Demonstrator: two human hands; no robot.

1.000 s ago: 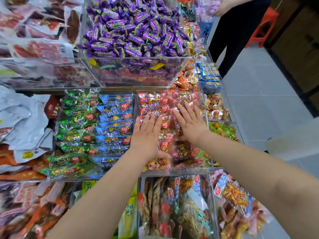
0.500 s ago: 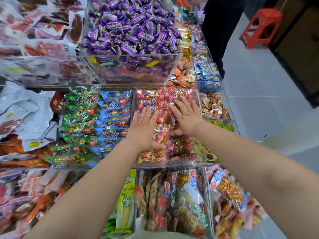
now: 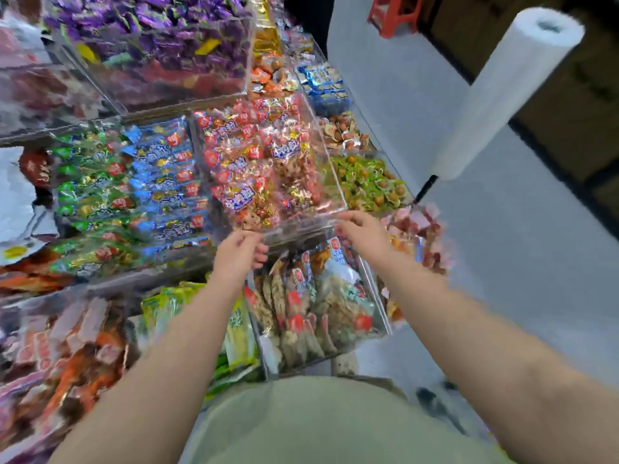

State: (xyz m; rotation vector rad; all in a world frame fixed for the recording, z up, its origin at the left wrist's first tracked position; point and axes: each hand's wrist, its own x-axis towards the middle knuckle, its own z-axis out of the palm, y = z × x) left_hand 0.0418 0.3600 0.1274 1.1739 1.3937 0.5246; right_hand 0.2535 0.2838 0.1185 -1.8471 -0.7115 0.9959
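So the whole thing is a big shop display of clear boxes packed with snacks, purple-wrapped candies (image 3: 150, 25) up top and a fat white roll of thin plastic bags (image 3: 505, 92) sticking out on a rod to the right. The one that matters is the clear acrylic rectangular bin of red-wrapped snacks (image 3: 330, 152) in the middle, sitting just beside the green and blue foil packets (image 3: 150, 175) on its left. It lies straight ahead of the person, with its long axis running away from them and the far end leaning a bit left, so only the short near edge faces the hands. That near edge hangs over the box of brown snack sticks (image 3: 311, 306) below, so the bin looks slid out or tipped up, hard to say which through the blur. Neither arm is really nearer, they split the edge evenly. The left hand (image 3: 237, 252) has its fingers curled around the near-left corner, and the right hand (image 3: 363, 234) pinches the rim at the near-right corner, so a straight pull toward the body is what's set up, I'd guess. Half a second ago both hands were lying flat, palms down, on the red packets mid-bin. Now they've backed off to the rim and grabbed it, and the view has swung right.
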